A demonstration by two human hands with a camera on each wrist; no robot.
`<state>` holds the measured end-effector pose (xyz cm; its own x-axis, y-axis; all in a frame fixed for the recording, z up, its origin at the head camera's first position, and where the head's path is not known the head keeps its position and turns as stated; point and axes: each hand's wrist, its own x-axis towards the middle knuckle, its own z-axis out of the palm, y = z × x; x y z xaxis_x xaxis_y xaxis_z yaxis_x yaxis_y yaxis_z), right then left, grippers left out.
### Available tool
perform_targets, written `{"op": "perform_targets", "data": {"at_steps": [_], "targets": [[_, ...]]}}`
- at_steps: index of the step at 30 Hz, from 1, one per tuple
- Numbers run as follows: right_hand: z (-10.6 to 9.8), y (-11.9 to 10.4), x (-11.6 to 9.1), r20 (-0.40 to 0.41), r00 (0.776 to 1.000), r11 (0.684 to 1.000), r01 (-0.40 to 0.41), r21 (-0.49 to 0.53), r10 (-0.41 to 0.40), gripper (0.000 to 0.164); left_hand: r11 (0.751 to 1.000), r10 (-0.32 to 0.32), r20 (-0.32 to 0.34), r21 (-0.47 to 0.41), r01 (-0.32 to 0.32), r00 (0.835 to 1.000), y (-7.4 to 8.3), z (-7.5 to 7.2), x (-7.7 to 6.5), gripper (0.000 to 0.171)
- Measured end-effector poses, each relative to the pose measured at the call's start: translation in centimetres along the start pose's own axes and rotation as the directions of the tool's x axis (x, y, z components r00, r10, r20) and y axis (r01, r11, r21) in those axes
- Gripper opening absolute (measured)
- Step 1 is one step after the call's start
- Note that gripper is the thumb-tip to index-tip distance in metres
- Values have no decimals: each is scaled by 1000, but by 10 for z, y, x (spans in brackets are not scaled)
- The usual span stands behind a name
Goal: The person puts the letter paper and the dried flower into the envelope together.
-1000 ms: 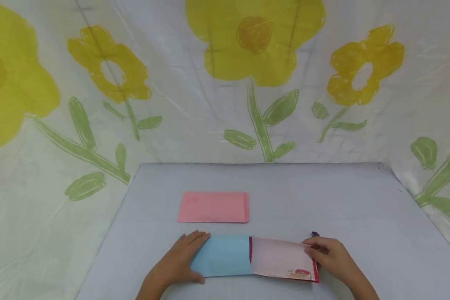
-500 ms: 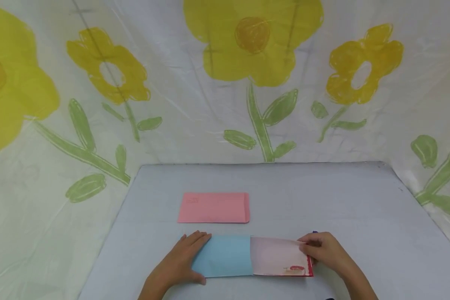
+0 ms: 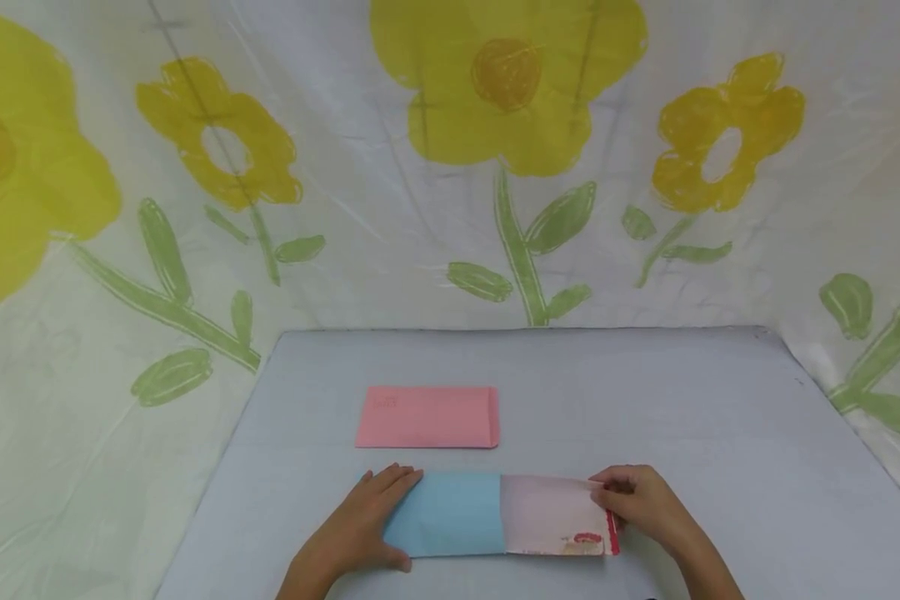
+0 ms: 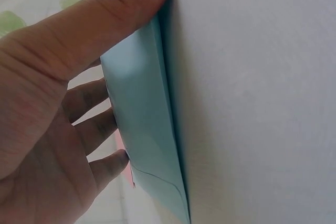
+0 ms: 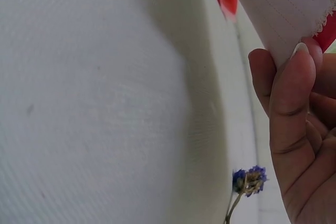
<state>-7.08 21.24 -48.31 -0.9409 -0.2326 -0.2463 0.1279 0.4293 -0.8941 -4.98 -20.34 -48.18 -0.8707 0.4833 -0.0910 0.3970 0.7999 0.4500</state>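
Observation:
A light blue envelope (image 3: 450, 512) lies near the front of the table, its mouth facing right. My left hand (image 3: 363, 521) holds its left end, thumb along the near edge and fingers at the far edge; the left wrist view shows the thumb (image 4: 94, 30) across the envelope (image 4: 139, 93). Out of the mouth extends a pale pink-white card (image 3: 547, 512) with a red edge and a red print in the near corner. Its left part is hidden in the envelope. Thumb and fingers of my right hand (image 3: 641, 504) pinch the card's far right corner, and the right wrist view shows dotted lines on the card (image 5: 278, 3).
A pink envelope (image 3: 427, 417) lies flat behind the blue one. A purple dried flower (image 5: 249, 180) on a thin stem shows beside my right hand in the right wrist view. The pale table (image 3: 630, 383) ends at a flower-painted sheet (image 3: 390, 225).
My right hand has moved left with the card, and more of the card is inside the blue envelope. The red strip at the mouth has gone from sight. My left hand has stayed put.

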Motion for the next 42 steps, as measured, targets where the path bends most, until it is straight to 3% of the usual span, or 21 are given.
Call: {"op": "perform_targets", "data": {"at_steps": [10, 35, 42], "targets": [[6, 0, 1, -16, 1000, 1000, 9, 6, -9, 18, 1000, 25, -19, 10, -25, 999, 0, 1, -1, 113], [22, -2, 7, -40, 999, 1000, 11, 8, -11, 15, 1000, 12, -10, 12, -12, 1000, 0, 1, -1, 113], [26, -4, 8, -69, 997, 1000, 24, 4, -23, 25, 1000, 13, -12, 19, -13, 1000, -1, 2, -1, 113]]}}
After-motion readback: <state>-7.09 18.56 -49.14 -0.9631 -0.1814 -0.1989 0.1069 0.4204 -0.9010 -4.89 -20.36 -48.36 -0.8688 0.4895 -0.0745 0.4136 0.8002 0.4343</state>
